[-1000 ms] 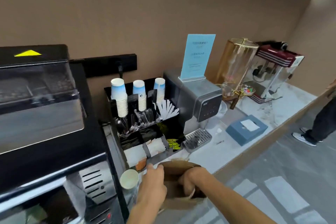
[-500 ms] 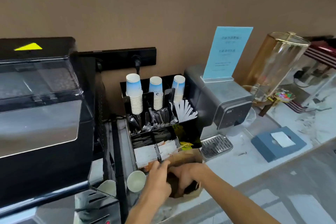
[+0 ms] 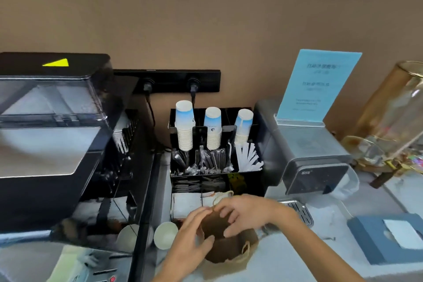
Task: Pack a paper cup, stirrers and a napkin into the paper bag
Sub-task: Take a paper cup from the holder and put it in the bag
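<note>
Both hands are gripping the brown paper bag [image 3: 229, 249] on the counter [image 3: 297, 252]: I am seeing my left hand [image 3: 192, 236] and right hand [image 3: 246, 214] clamped on its rim (a loose paper cup [image 3: 165, 234] is standing just left).

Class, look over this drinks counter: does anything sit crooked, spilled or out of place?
The right-hand cup stack in the black organiser leans left, while the other two stacks stand straight. One loose paper cup sits apart beside the paper bag. No spill shows.
</note>
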`<state>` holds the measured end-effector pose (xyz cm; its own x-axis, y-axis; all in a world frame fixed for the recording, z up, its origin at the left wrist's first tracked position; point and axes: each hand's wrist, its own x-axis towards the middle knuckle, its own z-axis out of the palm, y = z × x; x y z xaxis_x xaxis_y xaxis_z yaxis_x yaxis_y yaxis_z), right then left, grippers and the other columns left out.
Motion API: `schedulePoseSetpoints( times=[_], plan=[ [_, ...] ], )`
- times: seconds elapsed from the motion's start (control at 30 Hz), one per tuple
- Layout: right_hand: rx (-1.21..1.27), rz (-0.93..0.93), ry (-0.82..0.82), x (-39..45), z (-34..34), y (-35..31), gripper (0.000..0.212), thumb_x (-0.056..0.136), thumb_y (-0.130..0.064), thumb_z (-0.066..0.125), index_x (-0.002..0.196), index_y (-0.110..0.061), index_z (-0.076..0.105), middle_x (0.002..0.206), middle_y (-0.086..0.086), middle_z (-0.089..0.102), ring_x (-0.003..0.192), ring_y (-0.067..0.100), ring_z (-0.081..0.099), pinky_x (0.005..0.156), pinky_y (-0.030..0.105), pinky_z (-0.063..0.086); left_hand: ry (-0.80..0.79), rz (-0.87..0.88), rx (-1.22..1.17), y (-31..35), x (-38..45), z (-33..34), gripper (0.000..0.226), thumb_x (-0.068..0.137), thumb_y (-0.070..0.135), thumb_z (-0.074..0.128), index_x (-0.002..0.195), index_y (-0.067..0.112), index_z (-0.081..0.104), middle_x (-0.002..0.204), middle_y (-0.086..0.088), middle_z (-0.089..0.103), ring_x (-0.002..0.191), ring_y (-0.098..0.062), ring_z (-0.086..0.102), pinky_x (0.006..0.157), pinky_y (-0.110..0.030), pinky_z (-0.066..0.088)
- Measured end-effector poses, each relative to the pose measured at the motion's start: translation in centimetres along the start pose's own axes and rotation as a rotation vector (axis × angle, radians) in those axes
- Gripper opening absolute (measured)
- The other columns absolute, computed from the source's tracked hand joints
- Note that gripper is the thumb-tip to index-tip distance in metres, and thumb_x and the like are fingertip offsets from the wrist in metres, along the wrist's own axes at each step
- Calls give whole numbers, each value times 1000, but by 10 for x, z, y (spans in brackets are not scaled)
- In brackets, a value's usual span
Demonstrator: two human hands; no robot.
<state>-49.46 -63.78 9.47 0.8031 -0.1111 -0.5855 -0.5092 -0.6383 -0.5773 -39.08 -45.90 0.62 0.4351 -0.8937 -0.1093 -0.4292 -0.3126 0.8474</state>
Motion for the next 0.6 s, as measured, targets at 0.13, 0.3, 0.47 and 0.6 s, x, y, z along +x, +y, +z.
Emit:
schedulePoseSetpoints(
  times=[0.13, 0.3, 0.47, 0.6],
  plan=[
    [159, -108, 34, -15, -38, 5, 41, 83, -36, 75, 120, -25, 61, 124, -2, 68, 110, 14, 68, 101, 38, 54, 55, -36, -1, 4, -7, 8, 56, 88, 26, 66, 127, 54, 38, 134, 44, 32, 127, 22, 29, 99, 1, 28],
    [286, -213, 230, -4, -86, -5, 13, 87, -26, 72, 99, -20, 71, 93, 5, 79, 89, 15, 73, 79, 30, 57, 124, -97, -66, 4, -16, 15, 54, 89, 27, 66, 133, 47, 43, 141, 37, 33, 130, 24, 26, 102, 6, 19],
    [236, -270, 587, 63, -139, -35, 9, 84, -22, 74, 84, -30, 73, 91, -9, 74, 91, 10, 69, 91, 27, 55, 170, -129, -70, 3, -20, 23, 54, 89, 30, 65, 133, 52, 42, 143, 40, 32, 135, 17, 27, 107, -4, 23],
    [15, -292, 759, 123, -182, -75, 26, 83, -24, 75, 105, -12, 69, 106, 9, 71, 101, 22, 66, 84, 27, 46, 185, -158, -65, 7, -21, 26, 57, 89, 29, 65, 135, 53, 40, 144, 39, 31, 133, 9, 36, 105, -27, 41]
  ],
)
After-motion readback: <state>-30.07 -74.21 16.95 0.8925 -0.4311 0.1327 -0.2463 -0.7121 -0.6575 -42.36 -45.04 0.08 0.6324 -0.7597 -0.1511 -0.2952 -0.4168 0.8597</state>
